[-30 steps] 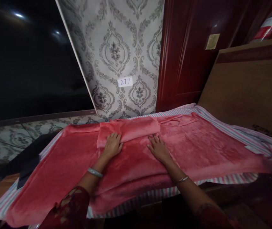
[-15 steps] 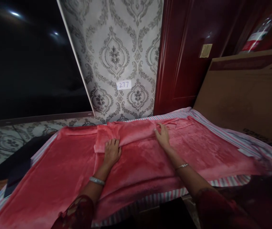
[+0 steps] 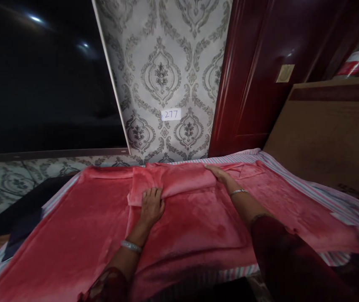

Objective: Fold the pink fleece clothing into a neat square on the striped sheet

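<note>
A coral-pink plush cloth (image 3: 192,226) lies spread out in wide layers; whether it is a blanket or a garment I cannot tell. Along its far side runs a folded-over strip (image 3: 182,180) of the same cloth. My left hand (image 3: 151,206) rests palm down on the near edge of that strip, toward its left end, fingers stretched out. At the strip's right end, my right hand (image 3: 219,173) lies edge-on against the cloth, its fingers extended to the left along the top. The underside of the right hand is hidden.
Beneath the cloth is a striped sheet (image 3: 280,170). A large dark television screen (image 3: 47,84) stands at the left. Patterned wallpaper bears a paper label (image 3: 171,114) reading 277. On the right are a dark red door (image 3: 255,84), a cardboard box (image 3: 330,130) and a bottle (image 3: 357,61).
My right hand has turned from a thumb-and-finger hold at the strip's right end to lying flatter, fingers pointing left. My left hand stays on the strip. The view has shifted slightly.
</note>
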Tool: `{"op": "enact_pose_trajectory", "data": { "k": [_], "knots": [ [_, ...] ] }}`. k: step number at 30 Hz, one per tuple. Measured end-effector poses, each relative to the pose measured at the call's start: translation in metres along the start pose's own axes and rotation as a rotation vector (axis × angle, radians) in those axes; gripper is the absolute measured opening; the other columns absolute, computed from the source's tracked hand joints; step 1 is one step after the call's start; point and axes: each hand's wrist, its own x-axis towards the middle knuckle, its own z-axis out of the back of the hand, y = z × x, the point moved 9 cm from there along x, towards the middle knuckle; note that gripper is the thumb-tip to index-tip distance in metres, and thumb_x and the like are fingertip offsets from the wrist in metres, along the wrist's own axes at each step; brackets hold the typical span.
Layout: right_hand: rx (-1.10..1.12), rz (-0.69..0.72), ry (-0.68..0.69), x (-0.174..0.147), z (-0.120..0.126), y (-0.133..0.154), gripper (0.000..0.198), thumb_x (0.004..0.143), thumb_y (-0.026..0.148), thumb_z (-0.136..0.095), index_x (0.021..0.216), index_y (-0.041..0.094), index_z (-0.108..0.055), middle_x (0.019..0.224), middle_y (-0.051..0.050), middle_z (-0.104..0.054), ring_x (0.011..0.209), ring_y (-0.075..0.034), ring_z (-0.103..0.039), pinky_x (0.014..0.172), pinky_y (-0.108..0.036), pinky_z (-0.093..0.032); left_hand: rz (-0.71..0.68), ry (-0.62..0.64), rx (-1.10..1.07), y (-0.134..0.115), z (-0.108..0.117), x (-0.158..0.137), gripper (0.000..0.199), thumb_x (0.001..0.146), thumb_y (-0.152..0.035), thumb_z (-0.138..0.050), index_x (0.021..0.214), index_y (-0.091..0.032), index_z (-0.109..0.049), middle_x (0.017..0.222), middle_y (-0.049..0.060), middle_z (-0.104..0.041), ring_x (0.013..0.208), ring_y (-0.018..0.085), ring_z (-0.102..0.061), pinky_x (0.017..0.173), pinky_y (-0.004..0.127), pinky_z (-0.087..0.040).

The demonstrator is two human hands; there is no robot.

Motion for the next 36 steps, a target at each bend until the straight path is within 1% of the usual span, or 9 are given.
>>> {"op": "enact_pose_trajectory", "data": {
  "k": [4, 9, 14, 18, 21, 25, 29, 32, 36],
  "knots": [
    [0.038, -0.040, 0.007, 0.012, 0.006, -0.007, 0.029, 0.086, 0.034, -0.066, 0.108, 0.017, -0.076, 0.109, -0.010, -0.078, 0.101, -0.025, -0.072, 0.099, -0.038, -0.054, -0.011, -0.029, -0.018, 0.001, -0.001, 0.000, 0.034, 0.086, -0.020, -0.057, 0.119, -0.016, -0.064, 0.110, 0.013, -0.065, 0.104, 0.029, -0.055, 0.091, 0.043, -0.040],
    [0.043, -0.043, -0.021, 0.023, 0.010, -0.004, 0.034, 0.070, 0.025, -0.080, 0.104, 0.019, -0.075, 0.114, -0.009, -0.076, 0.103, -0.025, -0.070, 0.101, -0.040, -0.052, -0.006, -0.028, -0.030, 0.001, -0.001, -0.001, 0.036, 0.085, -0.019, -0.057, 0.120, -0.016, -0.064, 0.110, 0.013, -0.064, 0.105, 0.030, -0.055, 0.091, 0.043, -0.041],
    [0.081, -0.001, -0.025, 0.024, 0.001, 0.003, 0.044, 0.069, 0.018, -0.075, 0.112, 0.019, -0.072, 0.095, -0.005, -0.078, 0.078, -0.019, -0.070, 0.078, -0.032, -0.058, -0.015, -0.044, -0.051, 0.000, 0.001, -0.002, 0.037, 0.084, -0.018, -0.057, 0.120, -0.015, -0.064, 0.110, 0.013, -0.064, 0.104, 0.030, -0.055, 0.092, 0.044, -0.041],
    [0.118, 0.061, -0.052, 0.019, -0.001, 0.016, 0.060, 0.065, 0.014, -0.070, 0.124, 0.019, -0.066, 0.083, 0.000, -0.075, 0.062, -0.014, -0.064, 0.062, -0.025, -0.054, -0.013, -0.058, -0.056, 0.002, 0.000, -0.002, 0.037, 0.084, -0.019, -0.057, 0.119, -0.016, -0.065, 0.110, 0.014, -0.064, 0.103, 0.030, -0.055, 0.091, 0.044, -0.042],
    [0.153, 0.112, -0.039, 0.010, -0.003, 0.030, 0.065, 0.062, 0.015, -0.066, 0.127, 0.018, -0.064, 0.079, 0.001, -0.074, 0.060, -0.014, -0.062, 0.058, -0.025, -0.053, -0.013, -0.067, -0.063, 0.003, -0.002, -0.002, 0.037, 0.084, -0.019, -0.056, 0.120, -0.017, -0.066, 0.110, 0.014, -0.064, 0.104, 0.030, -0.056, 0.091, 0.044, -0.043],
    [0.198, 0.200, 0.007, -0.017, -0.004, 0.050, 0.061, 0.057, 0.017, -0.061, 0.117, 0.019, -0.069, 0.090, 0.000, -0.076, 0.077, -0.019, -0.068, 0.067, -0.027, -0.055, -0.024, -0.113, -0.092, 0.005, -0.001, -0.004, 0.041, 0.085, -0.022, -0.055, 0.124, -0.016, -0.064, 0.117, 0.016, -0.064, 0.108, 0.031, -0.056, 0.095, 0.046, -0.043],
    [0.230, 0.328, 0.049, -0.061, 0.002, 0.057, 0.052, 0.056, 0.019, -0.059, 0.107, 0.022, -0.072, 0.101, -0.001, -0.076, 0.092, -0.022, -0.068, 0.079, -0.030, -0.055, -0.045, -0.193, -0.134, 0.008, 0.006, -0.007, 0.045, 0.089, -0.031, -0.053, 0.131, -0.015, -0.061, 0.129, 0.018, -0.061, 0.118, 0.033, -0.055, 0.102, 0.049, -0.041],
    [0.227, 0.416, 0.068, -0.099, 0.010, 0.047, 0.042, 0.058, 0.020, -0.060, 0.099, 0.023, -0.072, 0.102, -0.001, -0.075, 0.096, -0.023, -0.067, 0.086, -0.033, -0.054, -0.027, -0.256, -0.147, 0.011, 0.014, -0.010, 0.044, 0.092, -0.034, -0.050, 0.130, -0.014, -0.061, 0.132, 0.021, -0.059, 0.121, 0.033, -0.054, 0.104, 0.050, -0.041],
    [0.180, 0.417, 0.079, -0.141, 0.018, 0.012, 0.024, 0.064, 0.024, -0.068, 0.088, 0.023, -0.070, 0.095, -0.001, -0.074, 0.092, -0.022, -0.066, 0.090, -0.036, -0.052, 0.096, -0.386, -0.158, 0.025, 0.031, -0.015, 0.045, 0.093, -0.036, -0.049, 0.128, -0.012, -0.061, 0.137, 0.024, -0.056, 0.126, 0.036, -0.052, 0.108, 0.054, -0.038]
  ]
}}
